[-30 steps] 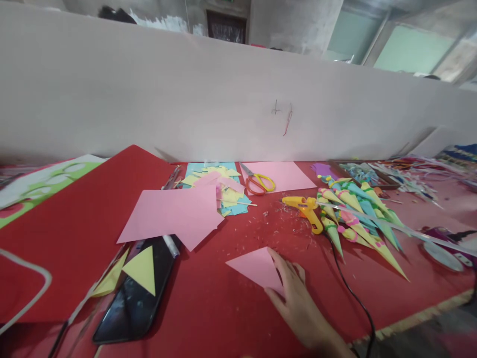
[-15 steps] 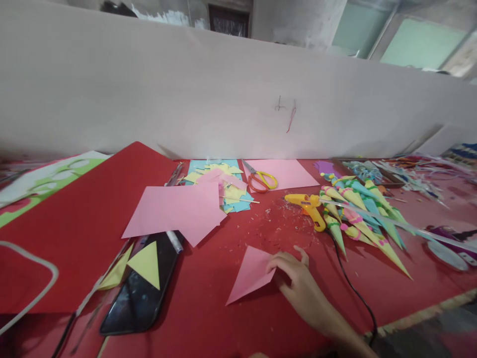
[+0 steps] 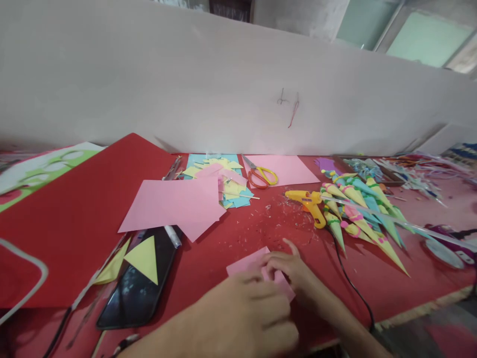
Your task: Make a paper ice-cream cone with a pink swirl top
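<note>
Tabletop [image 3: 203,258] gave room beside one phone [image 3: 130,304], edge [image 3: 425,308] lower right; right hand [image 3: 289,269] grasped one paper [image 3: 243,263], left hand's [image 3: 255,311] grip was unclear.

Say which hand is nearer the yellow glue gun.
Right. The right hand, at the folded pink paper, is just on the camera side of the yellow glue gun. The left hand is farther from it, more leftward and closer to the camera.
</note>
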Tool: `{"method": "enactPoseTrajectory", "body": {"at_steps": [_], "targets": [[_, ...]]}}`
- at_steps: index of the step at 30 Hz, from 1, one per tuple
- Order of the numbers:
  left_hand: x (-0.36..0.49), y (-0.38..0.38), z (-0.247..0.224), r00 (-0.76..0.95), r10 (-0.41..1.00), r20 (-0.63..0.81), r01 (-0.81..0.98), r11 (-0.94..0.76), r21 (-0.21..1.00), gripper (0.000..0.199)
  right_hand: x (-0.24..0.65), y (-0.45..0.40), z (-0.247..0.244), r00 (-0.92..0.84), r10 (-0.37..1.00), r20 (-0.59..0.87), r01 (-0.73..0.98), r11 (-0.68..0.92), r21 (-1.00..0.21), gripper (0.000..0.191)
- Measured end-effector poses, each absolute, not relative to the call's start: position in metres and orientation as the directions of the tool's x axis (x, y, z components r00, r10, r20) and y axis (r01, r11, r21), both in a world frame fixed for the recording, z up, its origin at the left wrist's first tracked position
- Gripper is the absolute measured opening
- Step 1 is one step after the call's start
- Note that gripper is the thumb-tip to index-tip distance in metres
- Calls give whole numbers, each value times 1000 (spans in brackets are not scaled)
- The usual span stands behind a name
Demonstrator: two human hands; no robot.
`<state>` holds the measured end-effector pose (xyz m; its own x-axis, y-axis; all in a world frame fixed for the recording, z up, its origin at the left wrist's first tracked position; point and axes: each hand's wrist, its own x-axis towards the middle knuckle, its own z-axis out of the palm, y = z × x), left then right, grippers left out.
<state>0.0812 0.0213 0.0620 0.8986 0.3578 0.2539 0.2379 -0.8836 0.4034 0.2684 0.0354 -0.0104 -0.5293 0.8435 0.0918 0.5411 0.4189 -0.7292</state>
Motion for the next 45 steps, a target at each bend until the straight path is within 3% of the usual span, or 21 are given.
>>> {"method": "enactPoseTrajectory", "body": {"at_steps": [4, 6, 10, 17, 20, 24, 28, 32, 35, 39, 45], "targets": [[65, 39, 25, 909, 412, 59, 362, -853, 377, 71, 273, 39, -15, -623, 776, 93, 482, 475, -737, 15], [60, 41, 11, 886, 462, 20, 429, -837, 341, 66, 273, 40, -16, -640, 763, 90, 460, 474, -751, 19], [58, 37, -4, 897, 441, 18, 429, -882, 195, 33, 273, 37, -12, -656, 750, 88, 484, 507, -714, 25], [66, 16, -6, 864, 503, -21, 503, -863, 50, 33, 288, 15, -8, -699, 698, 155, 592, 686, -424, 16], [67, 6, -7, 838, 545, -37, 546, -835, 68, 36, 291, 9, -16, -701, 693, 167, 581, 691, -430, 15], [64, 1, -8, 795, 606, 35, 596, -790, 145, 31, 290, 10, -22, -662, 725, 190, 546, 639, -541, 17], [58, 2, -9, 679, 714, 167, 657, -694, 295, 22, 285, 10, -19, -591, 789, 165, 556, 548, -625, 19], [53, 3, -13, 532, 820, 210, 709, -567, 419, 34, 277, 9, -20, -423, 898, 119, 631, 386, -673, 22], [51, 3, -15, 494, 854, 166, 758, -516, 399, 35, 270, 8, -23, -343, 931, 125, 692, 340, -637, 26], [53, 3, -13, 460, 879, 123, 835, -476, 276, 40, 265, 7, -25, -254, 957, 144, 797, 291, -530, 29], [61, 5, -8, 427, 899, 93, 883, -437, 173, 38, 263, 6, -25, -258, 932, 253, 860, 341, -380, 32]]}}
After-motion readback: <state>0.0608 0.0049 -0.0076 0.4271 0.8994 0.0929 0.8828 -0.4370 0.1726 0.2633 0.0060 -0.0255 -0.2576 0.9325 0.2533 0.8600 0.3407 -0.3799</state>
